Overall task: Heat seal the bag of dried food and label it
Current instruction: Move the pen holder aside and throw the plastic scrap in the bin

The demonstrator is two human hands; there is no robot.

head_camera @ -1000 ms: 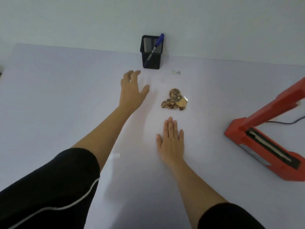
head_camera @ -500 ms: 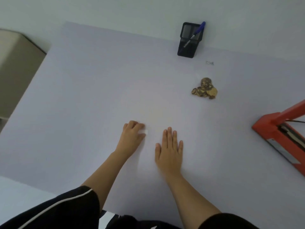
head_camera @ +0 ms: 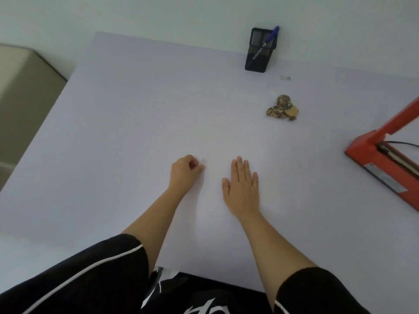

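Observation:
A small clear bag of brown dried food lies on the pale table, far right of centre. The red heat sealer stands at the right edge with its arm raised. My left hand rests on the table near the middle, fingers curled, its thumb and forefinger pinching a small white label. My right hand lies flat beside it, palm down, holding nothing. Both hands are well short of the bag.
A black mesh pen holder with a blue pen stands at the table's far edge. A tiny printed slip lies just beyond the bag. A beige cabinet sits left of the table. The sealer's black cable trails right.
My left hand has pulled back from beside the bag to the near table and curled its fingers onto the white label. My right hand has stayed flat. The view has shifted left.

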